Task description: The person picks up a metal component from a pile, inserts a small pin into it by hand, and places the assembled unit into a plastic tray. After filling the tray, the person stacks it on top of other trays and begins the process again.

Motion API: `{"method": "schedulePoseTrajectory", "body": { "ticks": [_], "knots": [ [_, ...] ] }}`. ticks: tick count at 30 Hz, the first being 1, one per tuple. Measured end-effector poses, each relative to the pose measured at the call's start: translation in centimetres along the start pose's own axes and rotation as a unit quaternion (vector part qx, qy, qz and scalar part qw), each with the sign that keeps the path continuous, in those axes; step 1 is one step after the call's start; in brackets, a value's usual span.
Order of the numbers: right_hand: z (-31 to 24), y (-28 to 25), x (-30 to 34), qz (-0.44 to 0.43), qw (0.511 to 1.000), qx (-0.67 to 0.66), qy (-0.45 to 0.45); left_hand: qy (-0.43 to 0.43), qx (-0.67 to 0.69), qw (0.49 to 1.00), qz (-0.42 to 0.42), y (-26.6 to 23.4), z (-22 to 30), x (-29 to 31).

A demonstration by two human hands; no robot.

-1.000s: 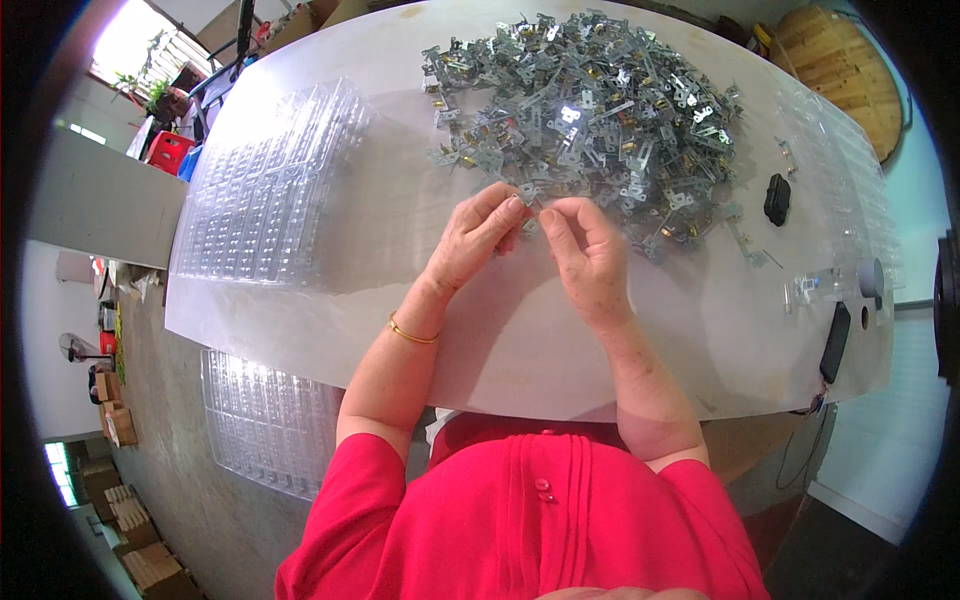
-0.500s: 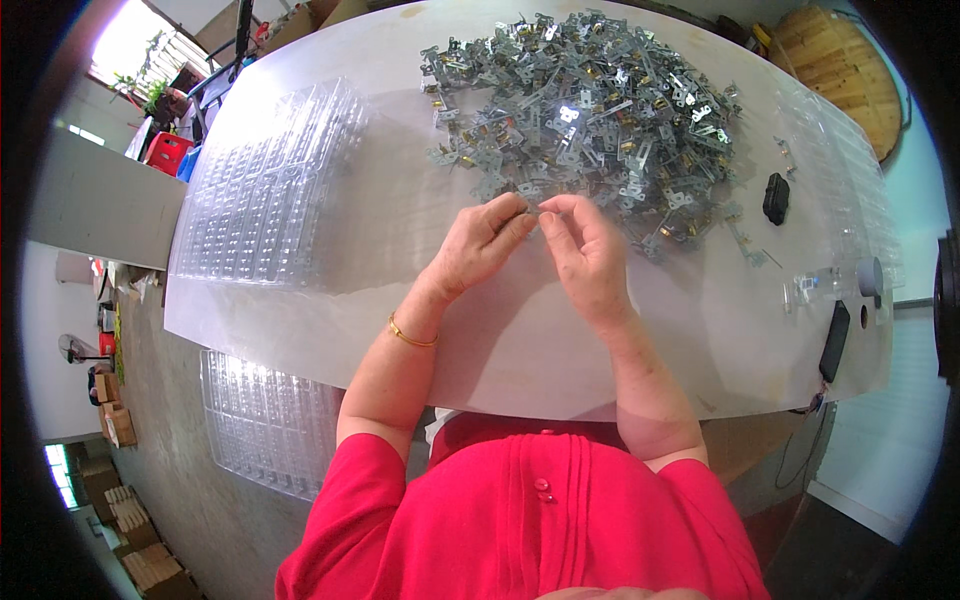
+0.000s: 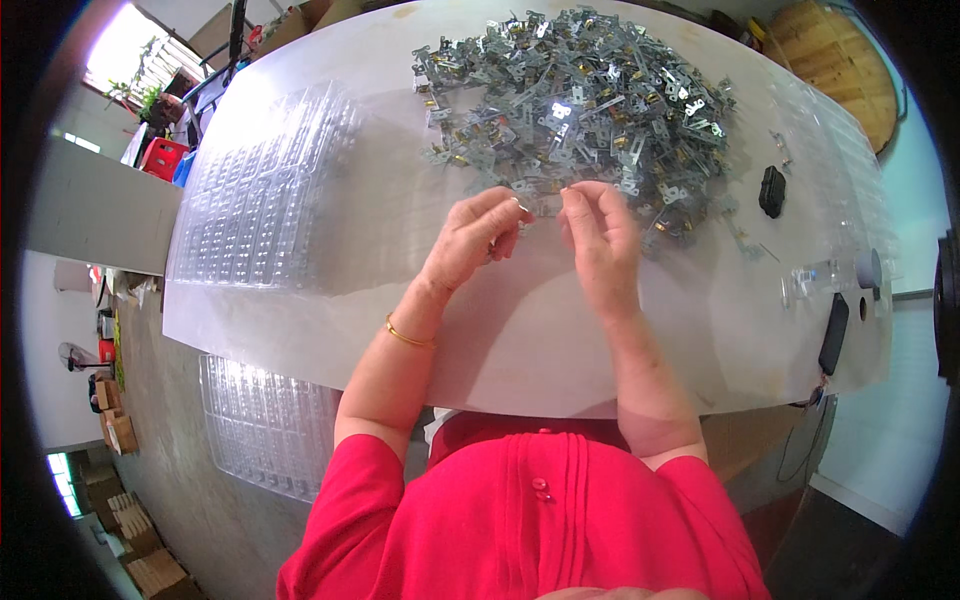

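- I see my left hand (image 3: 470, 238) curled over the pale, smooth surface (image 3: 520, 340), thumb and forefinger pinched close; whether a part sits between them I cannot tell, since the fingertips hide it.
- My right hand (image 3: 598, 240) stands just beside it, fingers bent and tips drawn together at the near edge of the heap; what it grips, if anything, is too small to make out.
- The pile of small stamped metal brackets (image 3: 575, 100) lies just beyond both hands: thin, flat, grey-silver pieces with brassy spots, tangled and glinting, spread wide across the far middle of the surface.
- A clear moulded plastic tray (image 3: 265, 195) with rows of shallow pockets rests to my left, glossy and see-through.
- A second tray of the same kind (image 3: 265, 425) sits lower, past the near-left edge of the surface.
- A thin gold bangle (image 3: 408, 338) circles my left wrist.
- A small black blocky object (image 3: 772, 190) lies right of the pile, and a long black slab-shaped device (image 3: 832, 333) sits at the right edge.
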State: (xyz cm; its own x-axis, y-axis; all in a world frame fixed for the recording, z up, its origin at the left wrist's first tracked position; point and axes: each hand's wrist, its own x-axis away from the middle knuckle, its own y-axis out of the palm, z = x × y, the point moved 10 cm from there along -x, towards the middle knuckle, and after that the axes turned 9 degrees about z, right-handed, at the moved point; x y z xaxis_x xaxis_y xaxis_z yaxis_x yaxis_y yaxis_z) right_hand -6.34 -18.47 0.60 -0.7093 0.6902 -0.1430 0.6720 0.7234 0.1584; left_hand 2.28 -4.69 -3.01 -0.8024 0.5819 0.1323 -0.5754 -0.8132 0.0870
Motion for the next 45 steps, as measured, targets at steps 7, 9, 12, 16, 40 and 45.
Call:
{"method": "schedulePoseTrajectory", "body": {
  "ticks": [7,9,12,16,40,45],
  "knots": [
    [0.9,1.6,0.9,-0.062,0.997,0.032,0.034,-0.003,0.158,0.987,-0.004,-0.8,-0.2,-0.7],
    [1.0,1.7,1.0,-0.066,0.997,0.034,0.037,-0.007,0.145,0.989,0.0,-0.8,-0.3,-0.6],
    [1.1,1.7,1.0,-0.069,0.997,0.035,0.029,-0.009,0.132,0.991,0.001,-0.7,-0.5,-0.6],
    [1.1,1.9,1.0,-0.079,0.996,0.043,0.03,-0.001,0.15,0.989,-0.016,-0.3,-0.2,-0.5],
    [2.8,2.6,1.3,-0.161,0.975,-0.015,0.151,0.069,-0.074,0.994,-0.039,-0.2,0.9,0.0],
    [3.9,2.8,1.5,-0.161,0.943,-0.12,0.265,0.077,-0.112,0.99,-0.046,0.1,1.1,0.3]
  ]
}}
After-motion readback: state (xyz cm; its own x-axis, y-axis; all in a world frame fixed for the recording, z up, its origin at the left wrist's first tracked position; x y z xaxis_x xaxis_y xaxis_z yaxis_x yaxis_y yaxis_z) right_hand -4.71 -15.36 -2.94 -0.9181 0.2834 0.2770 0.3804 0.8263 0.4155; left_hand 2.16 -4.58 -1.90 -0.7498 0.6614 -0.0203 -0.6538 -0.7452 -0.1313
